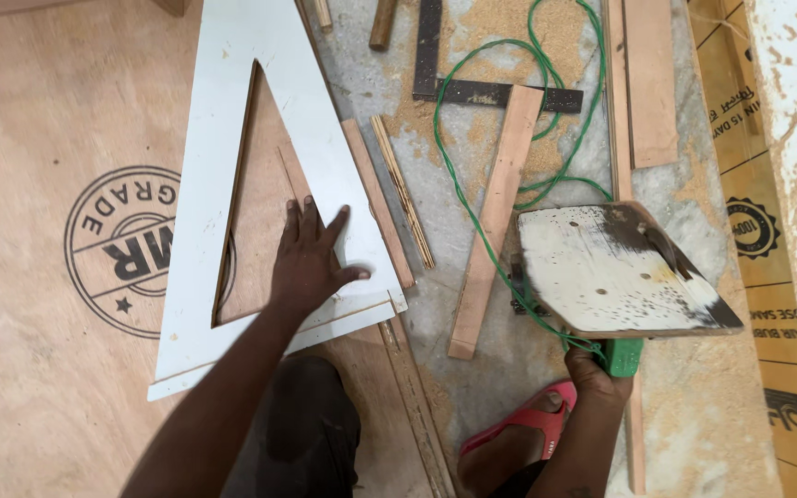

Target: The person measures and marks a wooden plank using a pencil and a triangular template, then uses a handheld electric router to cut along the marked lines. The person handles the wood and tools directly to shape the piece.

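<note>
Here the left hand (311, 263) lies flat and open, pinning the white triangular frame (205, 184) on the plywood sheet (39, 387); the right hand (592, 378) grips a green-handled power tool (620, 277). Firm, even pressure keeps the frame from shifting.

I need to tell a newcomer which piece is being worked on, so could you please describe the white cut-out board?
Start at the big plywood sheet on the left. On its right edge lies the white board, pressed flat by the left hand. Only it is white, triangular, with a triangular hole.
</note>
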